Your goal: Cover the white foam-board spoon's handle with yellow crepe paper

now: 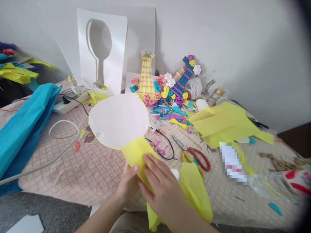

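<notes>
A white paddle-shaped cutout with a round head and a neck is held up over the table edge. Yellow crepe paper covers its neck and hangs down below it. My left hand is closed round the neck from beneath, thumb on the yellow paper and fingertips showing past the far side. Flat across the paper lies my right hand, its fingers stretched out and touching it. Another length of yellow crepe paper drapes beside my right wrist.
Red-handled scissors and yellow-handled pliers lie to the right. Folded yellow paper is behind them. Decorated paper guitars lean at the back near a white board with a cut-out hole. Blue crepe paper and a white cable lie left.
</notes>
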### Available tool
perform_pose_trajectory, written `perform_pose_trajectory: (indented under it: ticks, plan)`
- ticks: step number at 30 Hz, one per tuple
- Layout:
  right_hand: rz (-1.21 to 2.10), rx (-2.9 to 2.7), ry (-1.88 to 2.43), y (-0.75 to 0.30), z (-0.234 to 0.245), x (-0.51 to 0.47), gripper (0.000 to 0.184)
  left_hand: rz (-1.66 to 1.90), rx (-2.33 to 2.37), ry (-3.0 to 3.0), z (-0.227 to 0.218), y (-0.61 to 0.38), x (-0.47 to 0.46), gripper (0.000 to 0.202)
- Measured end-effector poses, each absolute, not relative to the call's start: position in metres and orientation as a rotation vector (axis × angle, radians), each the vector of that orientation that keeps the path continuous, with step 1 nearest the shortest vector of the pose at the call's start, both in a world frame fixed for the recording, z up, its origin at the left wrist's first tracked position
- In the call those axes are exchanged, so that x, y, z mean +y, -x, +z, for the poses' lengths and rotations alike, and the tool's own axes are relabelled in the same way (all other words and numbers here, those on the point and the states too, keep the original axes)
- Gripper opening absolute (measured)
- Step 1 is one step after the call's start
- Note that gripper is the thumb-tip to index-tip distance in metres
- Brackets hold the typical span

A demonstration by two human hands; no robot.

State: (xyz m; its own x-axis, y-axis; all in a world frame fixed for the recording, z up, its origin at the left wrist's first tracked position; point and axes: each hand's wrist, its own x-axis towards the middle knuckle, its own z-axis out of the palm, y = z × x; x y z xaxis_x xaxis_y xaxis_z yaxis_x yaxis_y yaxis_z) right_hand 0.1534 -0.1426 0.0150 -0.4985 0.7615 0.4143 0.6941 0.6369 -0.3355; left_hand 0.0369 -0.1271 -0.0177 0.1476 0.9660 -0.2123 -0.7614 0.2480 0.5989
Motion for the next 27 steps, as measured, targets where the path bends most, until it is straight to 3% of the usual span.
perform_pose_trajectory:
  ticks: [4, 12, 19, 27]
  plan:
    - [0.447, -2.371, 1.122, -0.169, 0.031, -0.146, 0.032, 1.265, 0.84, -0.329, -0.016, -0.039, -0.128, 0.056]
    - [0.697, -2.066, 1.534, -0.24, 0.069, -0.116, 0.028, 1.145, 0.704, -0.326, -0.009, -0.037, -0.129, 0.054]
    - [1.053, -2.208, 1.236, -0.208, 0.039, -0.106, 0.051, 1.147, 0.802, -0.213, -0.009, -0.042, -0.134, 0.052]
    - [1.113, -2.214, 1.17, -0.2, 0.025, -0.109, 0.049, 1.074, 0.751, -0.175, -0.01, -0.033, -0.136, 0.041]
